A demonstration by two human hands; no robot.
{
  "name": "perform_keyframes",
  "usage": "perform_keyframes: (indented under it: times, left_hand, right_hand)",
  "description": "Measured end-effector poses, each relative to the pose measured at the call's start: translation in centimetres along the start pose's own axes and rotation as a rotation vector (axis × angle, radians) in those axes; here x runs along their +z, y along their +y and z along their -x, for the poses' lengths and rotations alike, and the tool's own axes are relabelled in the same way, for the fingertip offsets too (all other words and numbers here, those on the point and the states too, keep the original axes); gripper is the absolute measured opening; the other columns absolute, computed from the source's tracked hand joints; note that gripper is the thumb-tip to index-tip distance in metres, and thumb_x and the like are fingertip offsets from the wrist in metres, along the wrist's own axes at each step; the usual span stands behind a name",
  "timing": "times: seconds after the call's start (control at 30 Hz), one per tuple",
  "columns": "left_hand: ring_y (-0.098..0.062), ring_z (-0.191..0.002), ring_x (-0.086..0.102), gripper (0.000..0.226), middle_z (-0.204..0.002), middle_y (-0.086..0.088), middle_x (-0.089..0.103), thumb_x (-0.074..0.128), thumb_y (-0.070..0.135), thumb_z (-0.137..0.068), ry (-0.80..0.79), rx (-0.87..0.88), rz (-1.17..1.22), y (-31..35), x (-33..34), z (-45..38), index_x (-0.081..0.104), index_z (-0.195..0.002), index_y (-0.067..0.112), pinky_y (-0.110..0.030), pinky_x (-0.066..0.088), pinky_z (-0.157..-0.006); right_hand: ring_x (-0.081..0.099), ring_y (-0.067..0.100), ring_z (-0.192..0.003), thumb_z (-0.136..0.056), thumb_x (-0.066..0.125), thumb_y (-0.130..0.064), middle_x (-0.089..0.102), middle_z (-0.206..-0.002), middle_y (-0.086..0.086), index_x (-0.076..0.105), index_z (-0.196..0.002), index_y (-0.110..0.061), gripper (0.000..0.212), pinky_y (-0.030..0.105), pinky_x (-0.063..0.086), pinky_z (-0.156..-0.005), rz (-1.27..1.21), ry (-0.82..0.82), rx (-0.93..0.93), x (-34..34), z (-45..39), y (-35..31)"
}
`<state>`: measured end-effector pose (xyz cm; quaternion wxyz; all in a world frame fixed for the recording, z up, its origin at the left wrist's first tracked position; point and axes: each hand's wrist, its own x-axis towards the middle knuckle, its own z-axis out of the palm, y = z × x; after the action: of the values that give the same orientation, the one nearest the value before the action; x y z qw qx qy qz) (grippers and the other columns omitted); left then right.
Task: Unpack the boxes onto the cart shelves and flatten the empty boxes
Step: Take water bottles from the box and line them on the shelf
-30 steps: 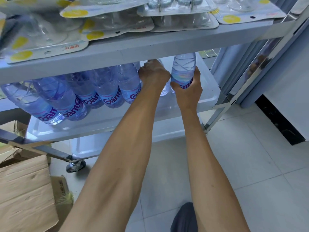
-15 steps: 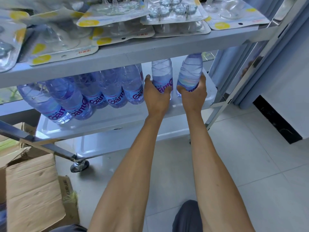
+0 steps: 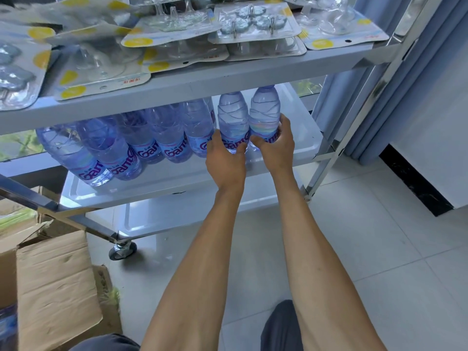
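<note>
Gripping one bottle (image 3: 232,122) in left hand (image 3: 225,158), another (image 3: 264,115) in right hand (image 3: 274,145), fingers wrapped; butting them upright at row's (image 3: 141,140) three o'clock end, saving shelf (image 3: 162,181) room.

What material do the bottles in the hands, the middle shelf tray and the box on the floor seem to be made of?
Bottles: likely thin clear plastic, glossy, bluish; ribbed walls show through.
Middle shelf tray: looks like smooth white moulded plastic, with rounded raised rim; painted metal is possible.
Box: brown cardboard, matte, with creased flaps.
The left hand and right hand each grip one bottle.
</note>
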<state>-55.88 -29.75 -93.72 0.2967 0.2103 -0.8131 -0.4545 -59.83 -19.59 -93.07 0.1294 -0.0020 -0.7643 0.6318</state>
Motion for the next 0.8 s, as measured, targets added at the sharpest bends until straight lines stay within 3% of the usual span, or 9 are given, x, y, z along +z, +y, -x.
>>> perform_keyframes:
  times: [0.13,0.23,0.47,0.7,0.8]
  left_hand:
    - [-0.015,-0.082,0.06,0.027,-0.096,-0.002,0.067,0.072,0.03,-0.084,0.221,-0.012,-0.006,-1.7,-2.5,0.2,0.067,-0.103,0.011,-0.033,0.052,-0.076]
    - [-0.018,-0.086,0.06,0.03,-0.099,-0.007,0.066,0.074,0.024,-0.082,0.318,-0.083,0.019,-3.3,-4.7,-0.9,0.066,-0.105,0.006,-0.023,0.045,-0.077]
    - [-0.017,-0.075,0.064,0.023,-0.082,-0.001,0.071,0.07,0.034,-0.085,0.27,-0.091,-0.097,-4.1,-6.0,-3.1,0.071,-0.09,0.012,-0.028,0.05,-0.072]
    - [-0.022,-0.08,0.067,0.043,-0.082,0.004,0.072,0.071,0.059,-0.075,0.214,-0.107,-0.244,-2.7,-4.5,-3.6,0.069,-0.096,0.022,-0.031,0.047,-0.073]
    - [-0.024,-0.079,0.067,0.043,-0.08,0.004,0.07,0.074,0.052,-0.078,0.227,-0.082,-0.242,-2.9,-4.4,-3.3,0.065,-0.103,0.019,-0.03,0.043,-0.071]
  right_hand:
    - [0.059,0.02,-0.116,-0.071,0.088,-0.02,0.057,-0.133,0.004,0.042,-0.14,-0.013,0.083,0.035,0.053,-0.098,-0.029,-0.04,0.013,0.9,0.1,-0.4]
    - [0.058,0.023,-0.119,-0.072,0.088,-0.019,0.056,-0.135,0.007,0.04,-0.141,-0.009,0.084,0.039,0.051,-0.101,-0.031,-0.03,0.006,2.0,0.1,-0.6]
    - [0.058,0.024,-0.12,-0.074,0.085,-0.012,0.057,-0.135,0.008,0.041,-0.141,-0.009,0.081,0.042,0.05,-0.102,-0.07,0.069,0.025,3.8,-0.2,-0.5]
    - [0.053,0.022,-0.129,-0.078,0.082,-0.015,0.049,-0.145,0.008,0.033,-0.149,-0.009,0.086,0.04,0.048,-0.106,0.002,0.058,0.021,3.4,0.0,0.1]
    - [0.059,0.021,-0.119,-0.078,0.082,-0.016,0.058,-0.135,0.005,0.042,-0.142,-0.011,0.076,0.04,0.05,-0.102,0.006,0.084,0.031,3.4,0.1,0.3]
